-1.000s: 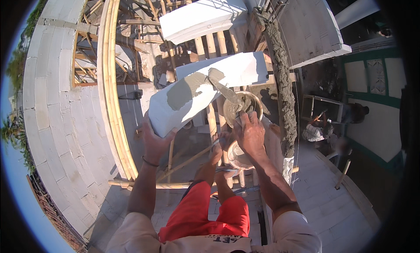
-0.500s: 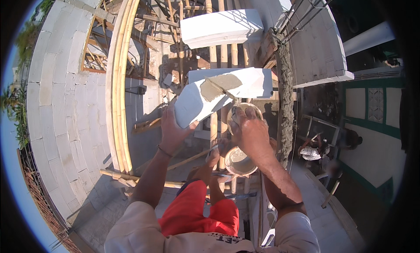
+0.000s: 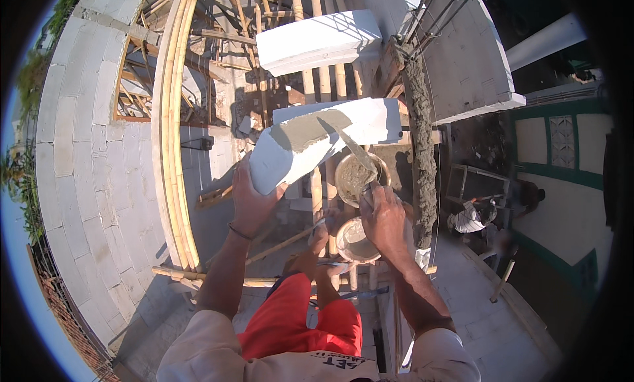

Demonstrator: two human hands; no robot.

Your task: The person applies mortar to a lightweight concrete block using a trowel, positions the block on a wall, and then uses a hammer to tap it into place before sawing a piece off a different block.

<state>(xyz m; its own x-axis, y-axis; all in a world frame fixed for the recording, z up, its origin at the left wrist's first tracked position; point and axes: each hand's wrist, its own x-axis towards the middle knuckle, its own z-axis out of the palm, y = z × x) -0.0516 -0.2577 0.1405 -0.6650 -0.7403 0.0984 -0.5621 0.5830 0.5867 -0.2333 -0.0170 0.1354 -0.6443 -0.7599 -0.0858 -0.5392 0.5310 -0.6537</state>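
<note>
A white lightweight block (image 3: 281, 167) lies tilted in front of me, with grey mortar (image 3: 297, 133) spread along its face. My left hand (image 3: 254, 200) grips the block's near left end, the thumb on one side and the fingers round the other. In my right hand (image 3: 384, 217) is the handle of a trowel (image 3: 357, 149); its blade reaches up over the mortar on the block. Below the blade stands a round bucket (image 3: 386, 177) holding wet mortar. Closer to me is a second bucket (image 3: 341, 243) with pale contents, partly hidden by my right hand.
Another white block (image 3: 317, 41) rests farther off across bamboo poles (image 3: 325, 84). A rough concrete column (image 3: 421, 151) with steel bars rises on the right. Left stands a block wall (image 3: 86, 184) beside long bamboo poles (image 3: 170, 117). A person (image 3: 467, 218) is lower right.
My right hand has drawn slightly nearer, and the trowel blade now shows over the block. The mortar patch covers a wider, more even strip. My left hand keeps its grip on the block.
</note>
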